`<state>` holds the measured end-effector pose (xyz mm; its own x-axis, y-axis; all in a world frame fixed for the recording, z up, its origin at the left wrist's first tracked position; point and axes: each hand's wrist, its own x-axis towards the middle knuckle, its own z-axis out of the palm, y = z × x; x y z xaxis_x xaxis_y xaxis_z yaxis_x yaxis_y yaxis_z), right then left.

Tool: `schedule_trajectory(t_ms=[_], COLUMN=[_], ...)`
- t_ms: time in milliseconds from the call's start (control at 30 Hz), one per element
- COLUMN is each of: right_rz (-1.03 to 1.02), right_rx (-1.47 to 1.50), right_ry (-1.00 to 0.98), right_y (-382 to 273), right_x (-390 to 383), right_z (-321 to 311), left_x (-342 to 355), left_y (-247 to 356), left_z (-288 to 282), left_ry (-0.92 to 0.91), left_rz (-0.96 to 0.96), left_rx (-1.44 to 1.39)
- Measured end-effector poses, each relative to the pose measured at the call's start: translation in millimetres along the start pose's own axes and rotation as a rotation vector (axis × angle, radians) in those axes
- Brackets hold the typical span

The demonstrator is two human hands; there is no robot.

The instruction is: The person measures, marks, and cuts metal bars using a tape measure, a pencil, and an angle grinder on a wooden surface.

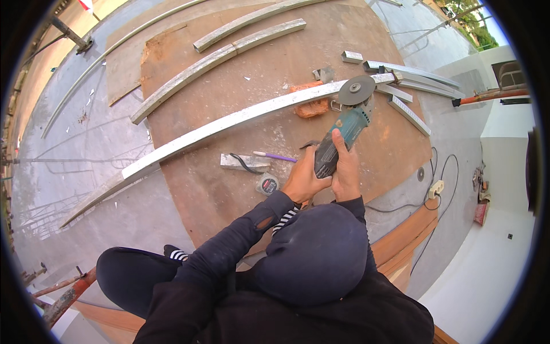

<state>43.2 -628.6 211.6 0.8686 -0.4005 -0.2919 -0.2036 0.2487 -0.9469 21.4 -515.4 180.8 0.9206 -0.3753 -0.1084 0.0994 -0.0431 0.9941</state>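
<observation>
Left grip (305, 180), right grip (346, 172), clamped around angle grinder (350, 124), disc (355, 94) at white bar (240, 118)

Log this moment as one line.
left hand: gripping angle grinder; right hand: likewise; cutting disc: over white metal bar, contact unclear; nearby: tape measure

A brown board (229, 140) is covering grey floor (120, 137), carrying two whitish bars (263, 38) toward its far edge, a tape measure (267, 184) toward its near edge.
</observation>
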Motion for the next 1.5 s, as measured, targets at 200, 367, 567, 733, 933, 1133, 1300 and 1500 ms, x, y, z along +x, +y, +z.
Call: schedule_trajectory(t_ms=[200, 367, 567, 733, 933, 1133, 1300, 1500], right_rz=[0.151, -0.045, -0.191, -0.226, -0.274, -0.284, -0.295, -0.307], right_rx=[-0.101, -0.504, -0.854, -0.972, -1.013, -1.02, -1.032, -1.036], right_ry=[-0.029, -0.168, -0.275, -0.269, -0.287, -0.292, -0.292, -0.295], right_y=[-12, -24, -21, -20, -13, -12, -11, -11], right_x=[38, 73, 98, 106, 115, 117, 118, 121], right_z=[-31, -57, -52, -43, -39, -35, -33, -33], left_x=[34, 56, 36, 21, 20, 20, 20, 20], left_y=[26, -2, -47, -55, -55, -57, -58, -58], left_z=[-69, -198, -263, -242, -244, -244, -244, -243], left_ry=[-0.433, 0.141, -0.132, 0.068, 0.062, 0.071, 0.074, 0.085], left_rz=[0.016, -0.127, -0.448, -0.293, -0.314, -0.285, -0.284, -0.273], left_rx=[0.571, 0.86, 1.086, 1.185, 1.224, 1.248, 1.255, 1.261])
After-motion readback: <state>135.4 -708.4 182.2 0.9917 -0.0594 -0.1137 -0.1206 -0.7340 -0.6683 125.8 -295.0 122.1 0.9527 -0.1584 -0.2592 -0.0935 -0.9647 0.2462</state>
